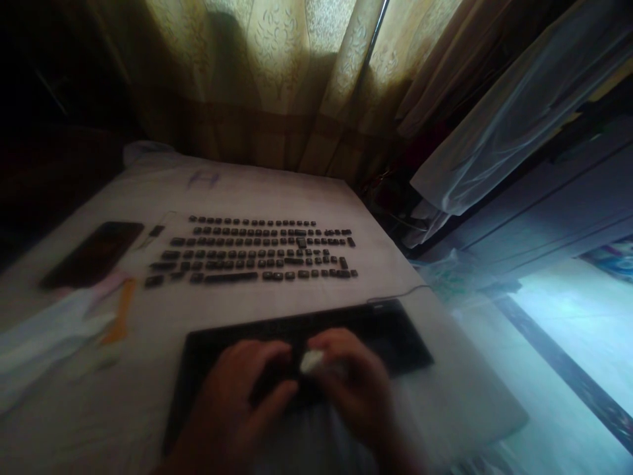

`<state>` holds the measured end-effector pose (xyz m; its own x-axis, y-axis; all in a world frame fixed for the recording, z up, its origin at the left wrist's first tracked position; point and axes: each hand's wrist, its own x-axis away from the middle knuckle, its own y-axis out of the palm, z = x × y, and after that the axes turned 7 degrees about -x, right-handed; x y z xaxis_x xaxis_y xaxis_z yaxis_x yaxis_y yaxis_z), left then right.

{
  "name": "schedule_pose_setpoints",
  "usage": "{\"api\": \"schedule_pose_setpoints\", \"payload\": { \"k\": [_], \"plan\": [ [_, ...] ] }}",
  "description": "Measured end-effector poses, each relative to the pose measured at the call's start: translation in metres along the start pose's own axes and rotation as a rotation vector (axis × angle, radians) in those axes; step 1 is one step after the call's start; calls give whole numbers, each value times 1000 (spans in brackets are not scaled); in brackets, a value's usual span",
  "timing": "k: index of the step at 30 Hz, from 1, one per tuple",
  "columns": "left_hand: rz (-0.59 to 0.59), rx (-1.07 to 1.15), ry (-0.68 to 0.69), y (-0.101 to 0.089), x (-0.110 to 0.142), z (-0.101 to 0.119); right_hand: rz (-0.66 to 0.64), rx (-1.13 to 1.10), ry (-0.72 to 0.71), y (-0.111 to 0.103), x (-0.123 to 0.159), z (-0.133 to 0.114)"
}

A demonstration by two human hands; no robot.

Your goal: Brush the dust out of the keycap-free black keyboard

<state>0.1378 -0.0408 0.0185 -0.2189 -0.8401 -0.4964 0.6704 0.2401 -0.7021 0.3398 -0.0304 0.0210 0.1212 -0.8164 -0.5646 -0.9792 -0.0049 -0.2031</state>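
My left hand (242, 389) is over the left half of a black keyboard base (395, 330), thumb and forefinger curled towards each other. Something dark and blurred shows at those fingertips, hard to tell from the base behind it. Close by on the right, my right hand (353, 382) pinches a small wad of white cloth (311, 361). Beyond the base, loose black keycaps (237, 254) lie in several rows, laid out like a keyboard, with a long spacebar (231, 278) in the nearest row.
A dark phone (93, 254) rests at the left, beside a small dark item on a cord (157, 231). Nearer are a white cloth or bag (49, 336) and an orange strip (120, 313). A cable (400, 293) leaves the base's back edge. Curtains (277, 79) hang behind the table.
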Motion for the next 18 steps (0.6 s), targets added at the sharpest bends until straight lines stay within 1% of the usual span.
{"api": "schedule_pose_setpoints", "payload": {
  "k": [2, 5, 8, 10, 12, 15, 17, 18],
  "plan": [
    [-13, 78, -14, 3, -3, 7, -3, 24, -26, 3, 0, -2],
    [-12, 177, -33, 5, -7, 12, -17, 42, -22, 6, 3, -4],
    [-28, 251, -53, 5, -8, 13, -25, 21, 29, 6, 10, -7],
    [-54, 278, -32, 6, -7, 13, -63, -1, 78, 5, 15, -9],
    [-77, 278, 20, 6, -5, 11, -103, 7, 87, 4, 18, -11],
    [-102, 232, 93, 4, -3, 6, -125, 87, 15, -1, 19, -10],
    [-97, 168, 93, 0, -6, -4, -138, 179, -1, -7, 15, -7],
    [-87, 118, 67, -4, -7, -11, -144, 233, 8, -11, 12, -4]
  ]
}}
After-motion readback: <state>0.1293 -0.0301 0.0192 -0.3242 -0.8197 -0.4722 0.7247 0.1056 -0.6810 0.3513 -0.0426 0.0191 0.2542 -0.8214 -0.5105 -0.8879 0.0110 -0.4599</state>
